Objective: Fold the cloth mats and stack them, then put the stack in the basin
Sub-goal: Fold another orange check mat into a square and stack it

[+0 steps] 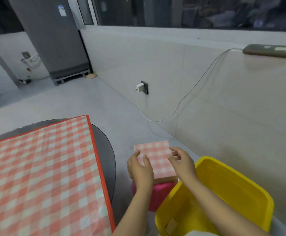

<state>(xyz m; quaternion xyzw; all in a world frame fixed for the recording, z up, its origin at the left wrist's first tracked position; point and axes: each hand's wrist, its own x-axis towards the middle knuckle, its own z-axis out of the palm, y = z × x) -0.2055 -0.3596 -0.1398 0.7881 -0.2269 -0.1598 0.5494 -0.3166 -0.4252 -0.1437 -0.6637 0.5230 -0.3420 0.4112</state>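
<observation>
A stack of folded pink-and-white checked cloth mats (157,157) is held in the air above a pink stool (159,193). My left hand (139,169) grips the stack's left edge, thumb on top. At the right edge my right hand (181,161) holds it with curled fingers. The yellow basin (241,189) stands on the floor just right of the stool, and my right forearm crosses over it. The basin's visible inside holds nothing.
A dark round table (106,150) at the left carries a large checked mat with a red border (45,176). A white charger (139,87) sits in a wall socket, its cable running up to the ledge. A grey fridge (53,40) stands far back.
</observation>
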